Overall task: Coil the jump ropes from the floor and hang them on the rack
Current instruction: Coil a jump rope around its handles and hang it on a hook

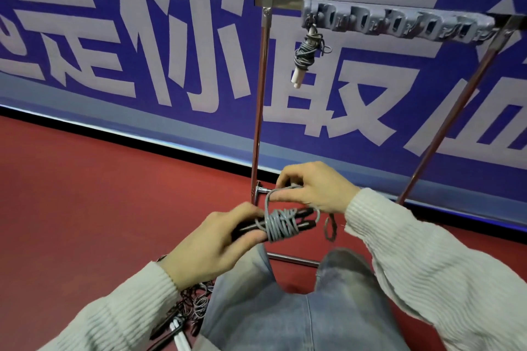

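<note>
My left hand (pixel 216 242) grips the black handles of a jump rope (pixel 281 224), its grey cord wound in several turns around them. My right hand (pixel 310 186) pinches a loop of that grey cord just above the bundle. A loose end of cord dangles below my right wrist. A metal rack (pixel 261 100) stands ahead, with a grey hook strip (pixel 399 21) along its top bar. One coiled rope with white handles (pixel 306 55) hangs from the leftmost hook.
A tangle of more jump ropes (pixel 188 310) lies on the red floor by my left leg, with white handles showing. A blue banner wall (pixel 142 51) stands behind the rack. The rack's base bar (pixel 293 259) crosses the floor near my knees.
</note>
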`<state>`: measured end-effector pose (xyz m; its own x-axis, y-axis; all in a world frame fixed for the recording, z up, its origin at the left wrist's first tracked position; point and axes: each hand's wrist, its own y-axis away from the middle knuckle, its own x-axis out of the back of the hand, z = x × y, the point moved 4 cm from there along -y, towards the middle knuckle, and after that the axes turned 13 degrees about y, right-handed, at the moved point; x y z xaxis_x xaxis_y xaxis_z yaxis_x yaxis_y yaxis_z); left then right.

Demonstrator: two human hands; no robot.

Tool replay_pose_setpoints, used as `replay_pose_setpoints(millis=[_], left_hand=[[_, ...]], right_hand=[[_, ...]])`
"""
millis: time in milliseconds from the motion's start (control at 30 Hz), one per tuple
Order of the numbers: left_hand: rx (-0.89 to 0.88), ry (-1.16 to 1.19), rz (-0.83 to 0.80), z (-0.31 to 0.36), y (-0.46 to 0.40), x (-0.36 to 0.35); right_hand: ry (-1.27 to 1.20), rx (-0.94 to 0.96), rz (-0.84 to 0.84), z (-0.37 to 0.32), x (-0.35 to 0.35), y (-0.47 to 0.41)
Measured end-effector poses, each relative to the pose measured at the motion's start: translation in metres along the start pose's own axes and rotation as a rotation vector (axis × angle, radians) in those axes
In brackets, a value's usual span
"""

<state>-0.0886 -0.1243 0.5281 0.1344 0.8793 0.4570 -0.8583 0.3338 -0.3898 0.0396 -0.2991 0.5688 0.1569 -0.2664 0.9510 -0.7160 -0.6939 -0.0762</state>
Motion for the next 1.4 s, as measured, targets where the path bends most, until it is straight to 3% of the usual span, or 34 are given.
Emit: replay_pose_setpoints(millis=[67,167,467,633,833,967,1033,1100,1133,1200,1300,1400], left_hand=[[0.099,0.396,0.125,0.008,0.0,0.006],[0.2,0.709,0.302,0.003,-0.005,0.018],[0.277,1.018,0.6,-0.02,-0.02,0.034],[0.315,1.039,0.666,-0.028,-0.017,0.041],[0.275,1.073,0.861,-0.036,-0.013,0.069],[0.284,0.928,0.863,-0.035,-0.017,0.066],[0.291,0.66,0.873,-0.037,-0.019,0.065],[0.306,-0.012,0.763,-0.04,-0.021,0.068],[0.324,-0.355,0.609,-0.043,-0.022,0.063],[0.388,-0.742,0.25,-0.049,-0.023,0.042],[0.235,-0.791,-0.18,-0.041,-0.018,0.002],[0.007,-0.409,-0.207,-0.009,-0.014,-0.006]], right_hand=[[-0.176,0.006,0.002,0.004,-0.016,0.003],[-0.382,-0.027,-0.044,-0.003,-0.041,0.01],[-0.591,-0.202,-0.14,-0.01,-0.071,0.024],[-0.579,-0.091,-0.189,-0.011,-0.046,0.028],[-0.744,-0.212,-0.239,0.001,-0.044,0.034],[-0.556,-0.121,-0.246,-0.005,-0.044,0.028],[-0.456,-0.081,-0.224,-0.012,-0.048,0.026],[-0.376,-0.051,-0.19,-0.02,-0.047,0.027],[-0.346,-0.044,-0.151,-0.022,-0.042,0.026],[-0.187,-0.007,0.009,-0.025,-0.025,0.021],[0.008,0.092,0.144,-0.026,-0.006,0.011],[-0.145,0.059,0.134,-0.008,0.003,0.005]])
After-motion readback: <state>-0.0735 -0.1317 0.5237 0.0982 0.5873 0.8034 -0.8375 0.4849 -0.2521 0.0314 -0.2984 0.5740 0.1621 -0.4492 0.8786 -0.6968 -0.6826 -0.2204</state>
